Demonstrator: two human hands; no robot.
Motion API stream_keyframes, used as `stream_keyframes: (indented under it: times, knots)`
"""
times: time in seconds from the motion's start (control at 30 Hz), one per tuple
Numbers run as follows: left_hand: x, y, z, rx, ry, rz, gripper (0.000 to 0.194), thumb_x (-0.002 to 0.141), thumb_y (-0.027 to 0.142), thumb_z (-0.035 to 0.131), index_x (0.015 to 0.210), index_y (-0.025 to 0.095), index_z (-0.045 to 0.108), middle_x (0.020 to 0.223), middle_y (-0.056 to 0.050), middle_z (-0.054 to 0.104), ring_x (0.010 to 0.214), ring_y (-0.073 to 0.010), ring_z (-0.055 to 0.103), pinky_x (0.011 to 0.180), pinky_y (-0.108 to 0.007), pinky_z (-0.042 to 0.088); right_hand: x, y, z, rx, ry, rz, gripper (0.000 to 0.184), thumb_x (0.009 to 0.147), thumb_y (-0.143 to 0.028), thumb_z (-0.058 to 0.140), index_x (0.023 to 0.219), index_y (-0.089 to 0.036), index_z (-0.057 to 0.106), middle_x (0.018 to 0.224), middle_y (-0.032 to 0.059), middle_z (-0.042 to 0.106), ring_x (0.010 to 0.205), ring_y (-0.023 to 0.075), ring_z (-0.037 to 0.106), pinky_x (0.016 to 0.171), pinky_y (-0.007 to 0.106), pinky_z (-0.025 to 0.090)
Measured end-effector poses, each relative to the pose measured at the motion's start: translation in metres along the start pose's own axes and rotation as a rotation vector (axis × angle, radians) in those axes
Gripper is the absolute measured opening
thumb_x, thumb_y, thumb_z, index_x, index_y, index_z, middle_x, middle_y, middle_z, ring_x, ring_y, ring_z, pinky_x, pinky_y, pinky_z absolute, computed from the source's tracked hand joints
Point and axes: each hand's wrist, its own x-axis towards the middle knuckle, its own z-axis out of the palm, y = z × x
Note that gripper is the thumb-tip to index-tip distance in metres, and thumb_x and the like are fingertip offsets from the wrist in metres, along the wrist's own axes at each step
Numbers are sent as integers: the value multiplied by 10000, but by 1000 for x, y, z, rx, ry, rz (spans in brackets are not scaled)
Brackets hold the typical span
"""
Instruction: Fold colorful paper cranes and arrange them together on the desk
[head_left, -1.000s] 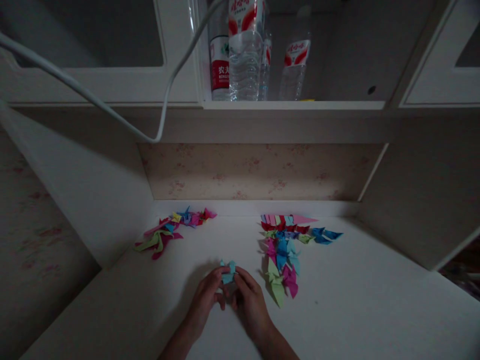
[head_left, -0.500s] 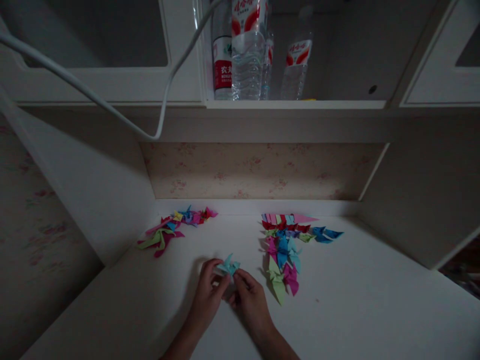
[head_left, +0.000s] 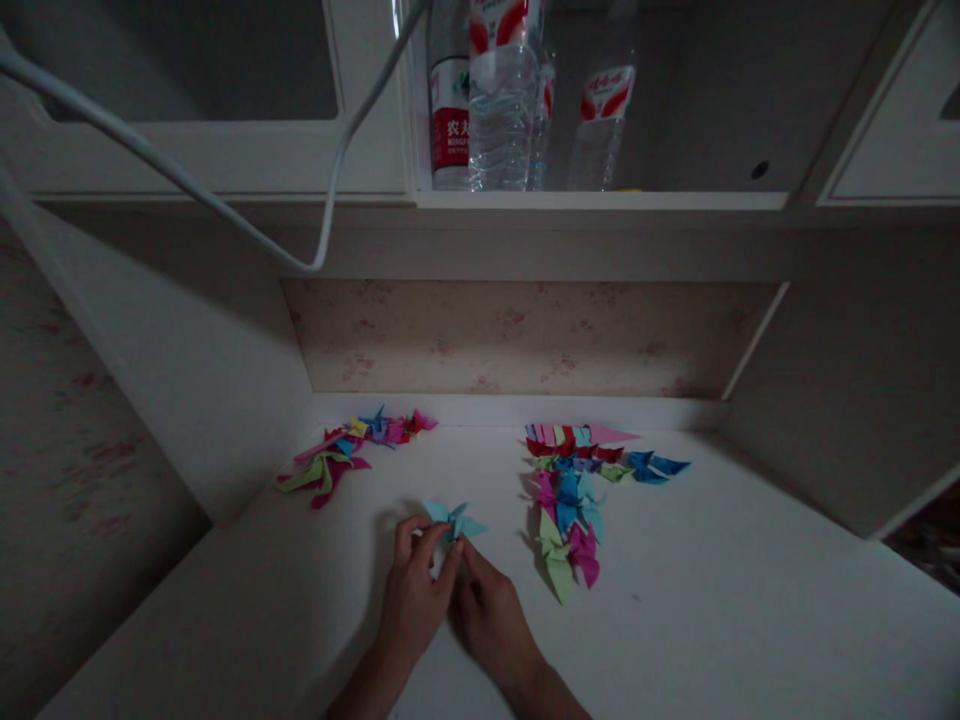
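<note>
A light blue origami crane (head_left: 456, 520) with its wings spread is pinched between my two hands, a little above the white desktop. The fingertips of my left hand (head_left: 417, 575) close on its near left side. My right hand (head_left: 491, 605) grips its near end with thumb and index finger, close against the left fingers. To the right, folded paper cranes (head_left: 568, 500) in green, pink, blue and red lie grouped in rows. A looser heap of colourful folded cranes (head_left: 330, 468) sits at the back left.
The white desk (head_left: 675, 600) runs back to a floral wall panel (head_left: 510, 335). Above hangs a cabinet shelf (head_left: 600, 201) with several plastic bottles (head_left: 502, 120). A white cable or rod (head_left: 217, 208) bends across the upper left. Side panels flank the desk.
The light blue crane has turned, and its wings now spread wider to both sides. My hands have drawn closer together on its near side. The view has shifted slightly.
</note>
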Motion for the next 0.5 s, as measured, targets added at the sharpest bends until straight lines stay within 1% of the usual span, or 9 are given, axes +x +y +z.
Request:
stream_keyframes:
  times: [0.1, 0.2, 0.27, 0.33, 0.37, 0.43, 0.5]
  knots:
    - [1, -3, -1, 9, 14, 0, 254, 867, 381, 527, 999, 208, 658, 1048, -85, 482, 754, -176, 594, 678, -300, 532, -1, 0, 1, -12, -10, 3, 547, 811, -94, 462, 1316, -300, 511, 1149, 17, 668, 961, 209, 647, 884, 313, 475]
    - [2, -7, -1, 13, 35, 10, 247, 871, 374, 524, 968, 202, 672, 1015, -79, 489, 812, -190, 604, 749, -311, 527, -3, 4, 2, -16, -18, 14, 583, 798, -90, 474, 1338, -309, 485, 1178, 13, 659, 1000, 228, 642, 895, 345, 483]
    - [2, -9, -1, 6, 45, 8, 252, 877, 366, 515, 960, 194, 679, 1007, -80, 496, 844, -197, 606, 780, -321, 525, -4, 5, 2, -22, -31, 11, 590, 796, -95, 484, 1345, -311, 476, 1243, 13, 624, 1075, 238, 612, 941, 373, 461]
    - [3, -11, 0, -10, 57, 4, 259, 888, 360, 496, 959, 191, 679, 1002, -81, 502, 872, -200, 602, 810, -329, 520, -4, 5, 1, -6, -37, -5, 595, 787, -98, 501, 1341, -316, 483, 1304, 5, 578, 1153, 241, 564, 1001, 397, 417]
    - [3, -12, 0, -20, 64, 1, 262, 893, 359, 487, 957, 191, 678, 999, -80, 504, 881, -200, 599, 817, -330, 518, -4, 5, 1, 14, -31, -7, 589, 779, -106, 515, 1327, -319, 500, 1308, 0, 573, 1164, 241, 555, 1010, 401, 409]
    - [4, -14, 0, -37, 78, -13, 265, 897, 361, 479, 953, 193, 675, 995, -79, 508, 875, -198, 597, 807, -328, 518, -4, 5, 2, 71, -1, 21, 542, 762, -140, 559, 1272, -322, 560, 1249, 5, 616, 1098, 240, 592, 957, 387, 457]
    - [6, -15, 0, -53, 89, -36, 269, 895, 368, 478, 939, 191, 677, 995, -77, 510, 842, -193, 600, 779, -327, 524, -4, 8, 3, 141, 49, 90, 479, 744, -197, 617, 1211, -306, 614, 1132, 23, 674, 915, 224, 650, 821, 350, 523]
